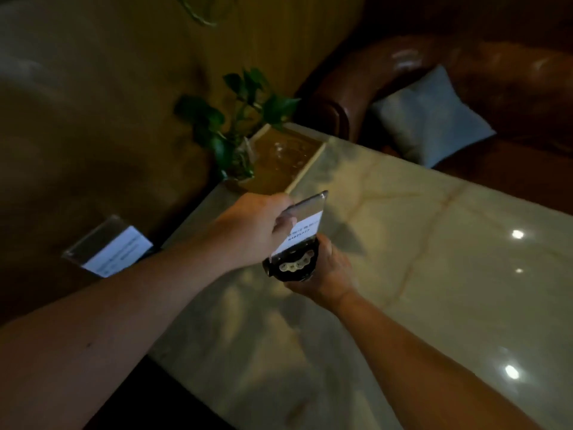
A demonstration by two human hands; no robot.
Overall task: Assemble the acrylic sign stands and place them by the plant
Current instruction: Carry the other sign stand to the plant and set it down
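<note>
My left hand [251,228] grips the top edge of a clear acrylic sign panel [305,223] with a white printed card in it. The panel's lower end sits in a dark rounded base [293,265], which my right hand [328,271] holds from underneath, above the pale marble table [418,259]. A green leafy plant [229,128] stands at the table's far left corner, just beyond my hands. A second acrylic sign panel [111,248] with a white card lies off the table at the left, on a dark surface.
A square amber glass tray [288,156] sits beside the plant at the table's far corner. A brown leather sofa [465,57] with a grey-blue cushion [431,116] stands behind the table at the right. The table's left edge runs diagonally past my left forearm.
</note>
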